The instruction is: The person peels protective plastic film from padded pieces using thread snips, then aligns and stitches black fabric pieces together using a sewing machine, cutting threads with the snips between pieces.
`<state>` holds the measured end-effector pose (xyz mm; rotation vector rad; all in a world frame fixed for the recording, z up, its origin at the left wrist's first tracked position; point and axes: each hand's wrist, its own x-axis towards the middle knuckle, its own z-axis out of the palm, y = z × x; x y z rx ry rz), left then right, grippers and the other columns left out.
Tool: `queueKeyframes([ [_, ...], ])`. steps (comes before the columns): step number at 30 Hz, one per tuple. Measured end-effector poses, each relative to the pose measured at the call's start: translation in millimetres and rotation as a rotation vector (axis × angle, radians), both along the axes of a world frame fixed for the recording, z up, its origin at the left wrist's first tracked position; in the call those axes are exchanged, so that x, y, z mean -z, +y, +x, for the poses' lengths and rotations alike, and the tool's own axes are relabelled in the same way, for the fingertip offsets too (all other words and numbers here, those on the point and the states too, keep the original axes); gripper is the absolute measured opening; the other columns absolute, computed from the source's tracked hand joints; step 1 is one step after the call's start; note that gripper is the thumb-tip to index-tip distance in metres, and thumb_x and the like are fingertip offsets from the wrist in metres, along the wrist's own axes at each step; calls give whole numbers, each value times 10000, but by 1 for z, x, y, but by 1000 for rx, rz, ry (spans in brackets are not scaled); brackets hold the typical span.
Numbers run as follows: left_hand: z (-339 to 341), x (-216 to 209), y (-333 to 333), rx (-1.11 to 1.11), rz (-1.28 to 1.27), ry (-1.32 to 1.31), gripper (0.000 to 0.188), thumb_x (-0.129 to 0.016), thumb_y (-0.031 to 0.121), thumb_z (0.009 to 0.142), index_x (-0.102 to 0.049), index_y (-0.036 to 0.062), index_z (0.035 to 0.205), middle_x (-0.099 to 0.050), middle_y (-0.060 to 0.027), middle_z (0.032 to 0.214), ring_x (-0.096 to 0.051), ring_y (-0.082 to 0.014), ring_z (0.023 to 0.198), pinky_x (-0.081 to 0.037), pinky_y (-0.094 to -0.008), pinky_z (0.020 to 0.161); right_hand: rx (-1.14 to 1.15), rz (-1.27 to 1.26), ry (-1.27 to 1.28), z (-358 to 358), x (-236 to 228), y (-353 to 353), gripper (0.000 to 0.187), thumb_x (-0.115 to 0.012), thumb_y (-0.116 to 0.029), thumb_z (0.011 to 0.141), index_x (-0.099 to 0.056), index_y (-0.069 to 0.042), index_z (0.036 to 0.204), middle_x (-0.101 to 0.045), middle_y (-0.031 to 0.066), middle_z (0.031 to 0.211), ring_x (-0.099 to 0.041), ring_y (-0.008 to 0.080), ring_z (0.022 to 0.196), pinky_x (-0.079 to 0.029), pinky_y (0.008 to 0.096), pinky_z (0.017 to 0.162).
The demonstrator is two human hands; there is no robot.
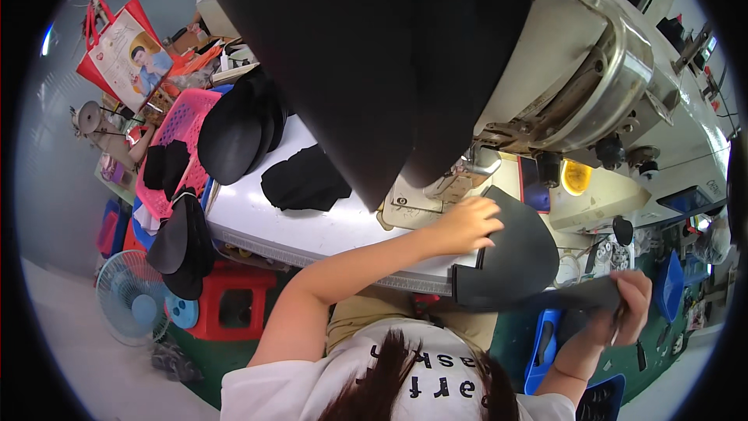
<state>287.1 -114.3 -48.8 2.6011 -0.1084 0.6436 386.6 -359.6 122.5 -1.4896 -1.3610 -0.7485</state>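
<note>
My left hand [465,226] is right of the frame's centre, fingers a little bent, at the upper left edge of a dark panel [518,253]; I cannot tell whether they pinch it or only rest there. The panel lies at centre right, broad and rounded on its right side, with a square notch at its lower left, over the front edge of the white counter [249,206]. At the lower right, my right hand [629,306] is clamped on the end of a dark strip [580,295], which stretches leftward along the panel's lower edge. Something thin and shiny shows by those fingers, too small to make out.

Just above my left hand is the metal bed [413,204] of the machine [612,101], whose pale body fills the upper right. A big black shape [366,54], blurred, covers the top centre. Left of centre, a crumpled black cloth [306,179] lies on the counter, near a stack of rounded black pieces [234,136]. The pink basket [175,126] is beside them, further left. At the lower left stand a fan [128,296] and a red stool [214,320].
</note>
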Motion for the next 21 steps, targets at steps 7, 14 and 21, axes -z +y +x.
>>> queueKeyframes([
  [7, -172, -41, 120, -779, 103, 72, 233, -689, 164, 841, -687, 27, 1029, -681, -143, 997, -645, -295, 952, -495, -387, 829, -223, -392, 188, 30, 25, 69, 301, -612, 102, 721, -651, -36, 986, -644, 111, 805, -662, 235, 672, -501, 327, 573],
  [14, -244, -58, 186, -869, -261, 264, 330, -806, 192, 725, -705, 9, 981, -680, -160, 921, -626, -268, 832, -493, -356, 769, -461, -422, 276, 40, 63, 133, 279, -569, 136, 766, -597, 0, 1007, -629, 109, 831, -666, 261, 740, -537, 308, 673],
  [21, -240, -50, 175, -841, -50, -63, 338, -806, 109, 693, -675, 14, 989, -681, -160, 966, -649, -313, 932, -502, -376, 839, -520, -527, 350, 39, 62, 150, 365, -608, 143, 779, -520, -7, 1100, -599, 138, 960, -618, 301, 898, -508, 347, 803],
])
